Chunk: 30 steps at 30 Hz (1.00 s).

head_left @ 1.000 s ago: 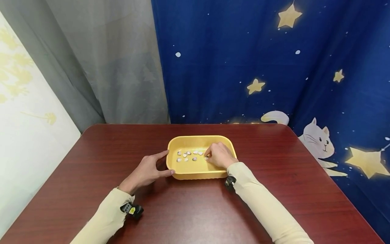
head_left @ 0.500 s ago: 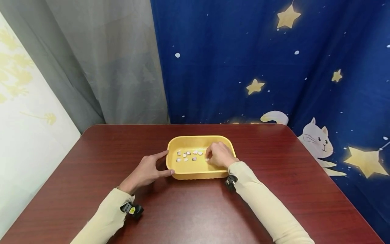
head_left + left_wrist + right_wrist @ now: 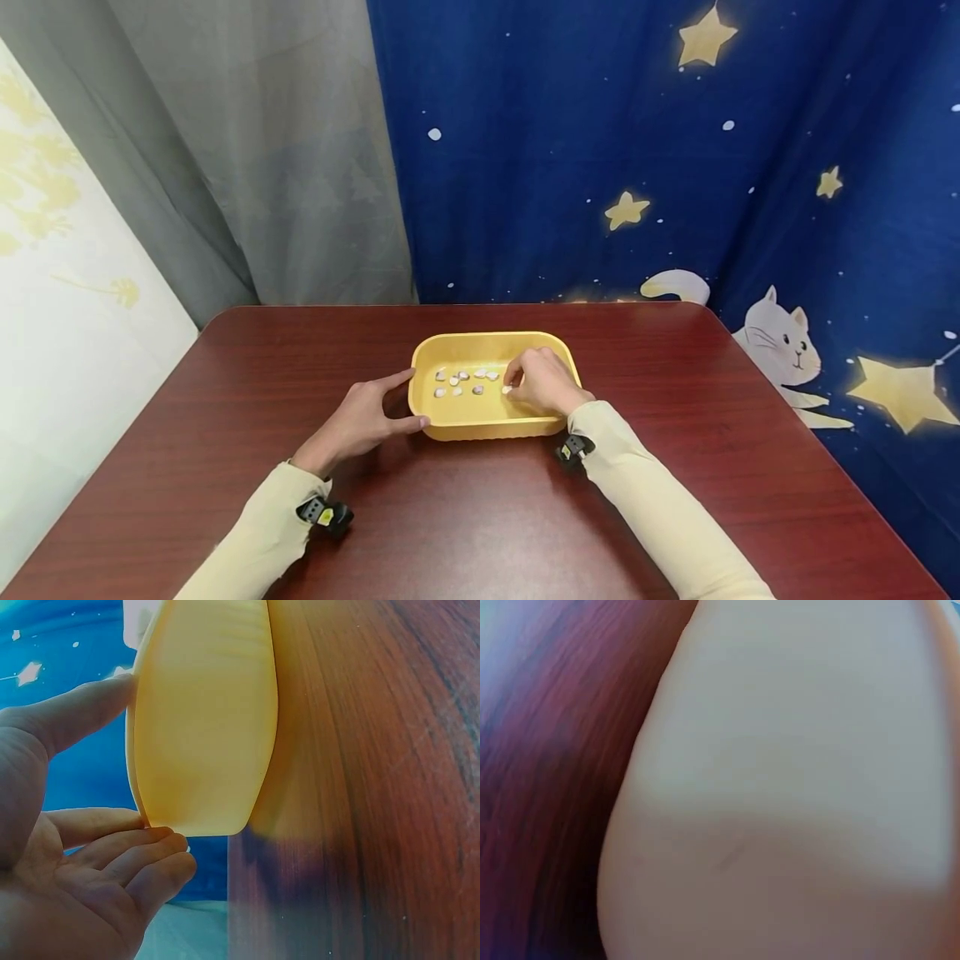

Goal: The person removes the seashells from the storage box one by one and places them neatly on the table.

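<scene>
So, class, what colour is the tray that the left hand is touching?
The tray is yellow; it shows best in the head view.

We could enter the tray (image 3: 487, 350) from above; its walls (image 3: 480, 433) stand all round. The left hand (image 3: 366, 419) blocks its left end, and the right hand (image 3: 543, 383), pinching a piece (image 3: 507, 390), fills its right part, wrist (image 3: 576, 401) over the near-right corner. The other pieces (image 3: 477, 390) obstruct the left and middle, but we have a bare strip (image 3: 471, 412) before the near wall. Nearer, the surface (image 3: 457, 525) offers us passage between the sleeves (image 3: 258, 525).
</scene>
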Each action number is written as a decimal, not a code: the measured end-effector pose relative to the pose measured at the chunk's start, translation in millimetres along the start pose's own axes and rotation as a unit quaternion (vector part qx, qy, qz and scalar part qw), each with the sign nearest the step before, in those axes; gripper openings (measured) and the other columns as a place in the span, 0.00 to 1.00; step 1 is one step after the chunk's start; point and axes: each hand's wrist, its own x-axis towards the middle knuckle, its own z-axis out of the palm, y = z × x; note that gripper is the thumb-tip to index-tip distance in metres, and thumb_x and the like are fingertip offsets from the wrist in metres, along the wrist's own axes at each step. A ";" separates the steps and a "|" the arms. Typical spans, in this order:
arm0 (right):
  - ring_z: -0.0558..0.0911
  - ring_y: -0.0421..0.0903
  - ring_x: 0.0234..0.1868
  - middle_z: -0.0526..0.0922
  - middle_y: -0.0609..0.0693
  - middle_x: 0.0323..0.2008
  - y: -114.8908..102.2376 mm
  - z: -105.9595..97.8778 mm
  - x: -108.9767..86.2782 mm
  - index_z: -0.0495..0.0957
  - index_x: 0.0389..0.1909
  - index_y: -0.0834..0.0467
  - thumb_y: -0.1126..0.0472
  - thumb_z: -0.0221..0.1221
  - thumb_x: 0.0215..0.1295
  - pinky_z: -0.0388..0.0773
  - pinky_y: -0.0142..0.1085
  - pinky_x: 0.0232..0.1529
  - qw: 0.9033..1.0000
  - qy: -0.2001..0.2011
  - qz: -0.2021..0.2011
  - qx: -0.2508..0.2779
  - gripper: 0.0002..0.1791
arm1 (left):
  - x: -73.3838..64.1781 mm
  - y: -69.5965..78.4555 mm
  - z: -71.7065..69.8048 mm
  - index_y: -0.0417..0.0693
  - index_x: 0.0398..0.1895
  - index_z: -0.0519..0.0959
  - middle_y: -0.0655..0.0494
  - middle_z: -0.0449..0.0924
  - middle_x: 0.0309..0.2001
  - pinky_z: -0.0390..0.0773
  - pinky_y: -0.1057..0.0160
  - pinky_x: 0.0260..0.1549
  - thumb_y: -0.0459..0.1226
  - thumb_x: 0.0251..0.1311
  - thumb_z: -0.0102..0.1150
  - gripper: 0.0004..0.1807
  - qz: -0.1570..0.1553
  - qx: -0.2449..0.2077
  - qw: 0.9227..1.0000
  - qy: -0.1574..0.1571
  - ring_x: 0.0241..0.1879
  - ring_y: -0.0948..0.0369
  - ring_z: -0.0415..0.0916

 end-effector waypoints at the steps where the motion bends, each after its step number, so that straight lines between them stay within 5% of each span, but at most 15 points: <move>1: 0.78 0.39 0.30 0.85 0.39 0.23 -0.8 -0.6 -0.7 0.88 0.24 0.48 0.60 0.74 0.50 0.74 0.32 0.36 1.000 0.003 -0.004 0.004 0.04 | -0.1 -0.1 0.1 0.46 0.75 0.65 0.43 0.69 0.72 0.65 0.37 0.70 0.53 0.54 0.73 0.48 -0.001 -0.001 1.000 0.000 0.72 0.45 0.65; 19: 0.75 0.34 0.23 0.85 0.41 0.22 -3.5 -6.6 -18.0 0.87 0.26 0.51 0.60 0.75 0.50 0.72 0.28 0.29 0.996 0.016 -0.028 0.084 0.05 | -0.5 -1.8 1.0 0.47 0.76 0.64 0.43 0.69 0.72 0.66 0.37 0.69 0.54 0.54 0.73 0.48 -0.005 -0.003 1.000 0.001 0.72 0.45 0.66; 30: 0.81 0.35 0.26 0.87 0.41 0.28 -7.3 -13.0 -28.8 0.88 0.29 0.51 0.60 0.74 0.52 0.75 0.25 0.33 0.987 0.015 -0.130 0.098 0.04 | 0.8 -3.0 1.0 0.50 0.77 0.63 0.43 0.67 0.74 0.65 0.36 0.69 0.56 0.54 0.72 0.49 -0.013 -0.011 1.000 -0.004 0.72 0.45 0.65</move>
